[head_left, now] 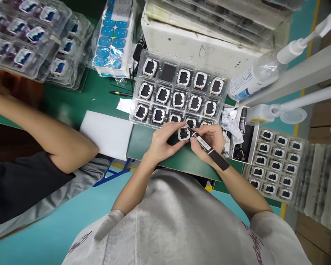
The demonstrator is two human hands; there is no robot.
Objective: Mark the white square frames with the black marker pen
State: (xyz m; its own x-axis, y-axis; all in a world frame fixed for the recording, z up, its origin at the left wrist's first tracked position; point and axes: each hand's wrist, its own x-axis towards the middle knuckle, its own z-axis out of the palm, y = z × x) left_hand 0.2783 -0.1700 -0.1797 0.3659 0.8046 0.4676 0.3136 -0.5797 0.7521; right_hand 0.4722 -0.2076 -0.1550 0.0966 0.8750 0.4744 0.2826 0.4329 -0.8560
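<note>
Between the thumb and fingers of my left hand (164, 142) is a small white watch-case frame (184, 134) with a dark centre. My right hand (209, 140) grips a black marker pen (206, 146) with a white barcode label. The pen's tip end meets the top right edge of the frame; whether it touches I cannot tell. Just beyond my hands lies a clear plastic tray (132, 117) with rows of similar frames, such as one frame (178, 99) in the middle row. One pocket (168, 72) in the far row holds no frame. My fingers partly hide the nearest row.
A co-worker's bare arm (71, 147) rests at the left, beside a white foam sheet (106, 133). Stacked trays (41, 73) and a box of blue parts (101, 70) stand at the back left. Pump bottles (257, 77) and another frame tray (277, 162) are on the right.
</note>
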